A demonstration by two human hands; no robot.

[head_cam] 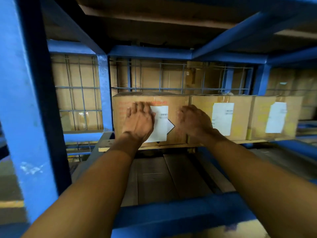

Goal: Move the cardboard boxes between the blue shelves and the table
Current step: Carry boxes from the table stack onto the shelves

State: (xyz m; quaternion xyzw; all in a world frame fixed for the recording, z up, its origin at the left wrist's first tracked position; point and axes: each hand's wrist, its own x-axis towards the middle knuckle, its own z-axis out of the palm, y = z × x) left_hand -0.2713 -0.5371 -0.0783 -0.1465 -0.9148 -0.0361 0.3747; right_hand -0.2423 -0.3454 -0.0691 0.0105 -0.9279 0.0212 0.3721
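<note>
Three cardboard boxes with white labels stand in a row at the back of a blue shelf. The leftmost box has red print along its top edge. My left hand lies flat against the front face of that box, fingers straight, partly over its label. My right hand is at the box's right front edge, where it meets the middle box; its fingers are blurred. The third box stands at the right.
A thick blue upright rises close on the left. Wire mesh backs the shelf, with more cardboard boxes behind it. Flattened cardboard lines the shelf floor in front of the boxes. A shelf board hangs low overhead.
</note>
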